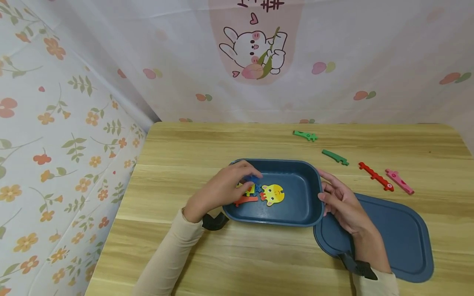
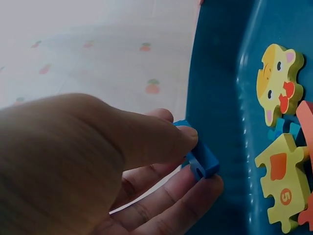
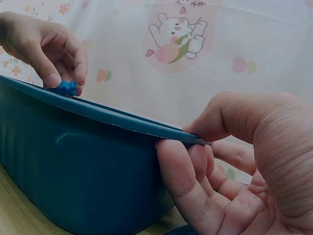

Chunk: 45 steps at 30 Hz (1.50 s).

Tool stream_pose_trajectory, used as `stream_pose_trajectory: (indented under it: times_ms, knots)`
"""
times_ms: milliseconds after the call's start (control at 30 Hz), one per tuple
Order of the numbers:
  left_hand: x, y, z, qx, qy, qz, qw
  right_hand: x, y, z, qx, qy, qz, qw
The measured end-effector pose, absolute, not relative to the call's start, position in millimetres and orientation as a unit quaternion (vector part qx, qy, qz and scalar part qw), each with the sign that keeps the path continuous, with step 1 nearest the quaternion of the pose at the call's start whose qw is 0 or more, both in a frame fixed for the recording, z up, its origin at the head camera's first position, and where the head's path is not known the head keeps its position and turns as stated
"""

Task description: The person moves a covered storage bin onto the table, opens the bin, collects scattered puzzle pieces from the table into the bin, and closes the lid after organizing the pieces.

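A dark blue box (image 1: 292, 205) stands on the table, with a yellow giraffe-head puzzle piece (image 1: 274, 194) lying inside. Beside that head, in the left wrist view, are a yellow puzzle piece (image 2: 283, 181) marked 5 and an orange piece (image 2: 307, 122). Over the box's left part, my left hand (image 1: 233, 183) pinches a blue puzzle piece (image 2: 203, 156) between thumb and fingers. At the opposite end my right hand (image 1: 342, 203) grips the box's rim (image 3: 146, 129), thumb on top and fingers beneath.
Right of the box lies a matching blue lid (image 1: 396, 234), partly under my right forearm. Farther back are two green pieces (image 1: 305, 135), a red piece (image 1: 375, 176) and a pink piece (image 1: 400, 181). A printed curtain (image 1: 177, 61) hangs behind the table.
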<state>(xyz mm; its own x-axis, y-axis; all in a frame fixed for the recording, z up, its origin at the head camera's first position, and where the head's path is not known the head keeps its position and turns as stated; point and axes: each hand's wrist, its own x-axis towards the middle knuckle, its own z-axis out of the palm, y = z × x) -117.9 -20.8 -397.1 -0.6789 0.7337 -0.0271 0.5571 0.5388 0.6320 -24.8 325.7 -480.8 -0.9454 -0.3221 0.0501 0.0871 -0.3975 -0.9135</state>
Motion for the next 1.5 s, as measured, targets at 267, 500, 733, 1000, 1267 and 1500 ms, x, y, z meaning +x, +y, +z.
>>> stream_pose_trajectory:
  times_ms: [267, 500, 733, 1000, 1267, 1500]
  knots:
    - [-116, -23, -397, 0.379, 0.860, 0.316, 0.132, -27, 324, -481, -0.113, 0.537, -0.827, 0.124]
    - [-112, -34, -401, 0.353, 0.860, 0.354, 0.099, -26, 325, -482, -0.119, 0.533, -0.828, 0.123]
    - [-101, -61, -417, 0.214, 0.878, 0.427, 0.017, -26, 322, -483, -0.109, 0.538, -0.827, 0.122]
    - [-89, -79, -446, 0.069, 0.794, 0.584, 0.155, -23, 326, -483, -0.107, 0.545, -0.824, 0.116]
    - [-93, -88, -450, 0.061, 0.693, 0.666, 0.271, -24, 324, -483, -0.099, 0.545, -0.825, 0.115]
    - [-97, -87, -452, 0.063, 0.678, 0.676, 0.282, -21, 327, -481, -0.097, 0.558, -0.816, 0.113]
